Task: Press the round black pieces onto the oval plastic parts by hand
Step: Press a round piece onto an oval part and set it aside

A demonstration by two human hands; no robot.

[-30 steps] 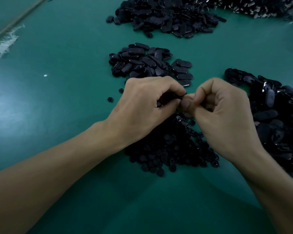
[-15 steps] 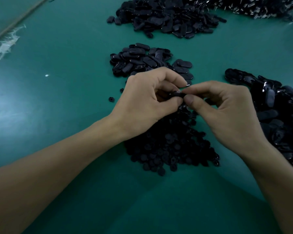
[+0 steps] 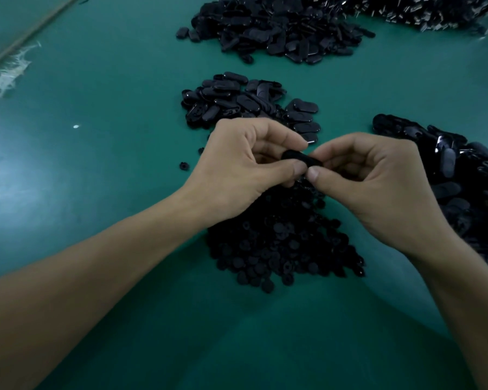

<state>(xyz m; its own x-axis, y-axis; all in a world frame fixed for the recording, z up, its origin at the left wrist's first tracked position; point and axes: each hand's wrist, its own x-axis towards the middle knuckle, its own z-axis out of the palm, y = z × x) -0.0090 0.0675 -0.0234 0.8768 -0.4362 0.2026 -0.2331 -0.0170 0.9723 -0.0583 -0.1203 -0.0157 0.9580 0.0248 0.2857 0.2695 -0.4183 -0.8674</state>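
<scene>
Green tabletop (image 3: 96, 198), left hand (image 3: 237, 170) and right hand (image 3: 378, 181) pinching oval part (image 3: 299, 159), now exposed

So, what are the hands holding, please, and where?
An oval plastic part, pinched by its ends: left hand on one end, right hand on the other.

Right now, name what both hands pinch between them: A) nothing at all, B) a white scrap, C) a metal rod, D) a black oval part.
D: the left hand and right hand each pinch an end of a black oval part, held above the heap of round pieces.
</scene>
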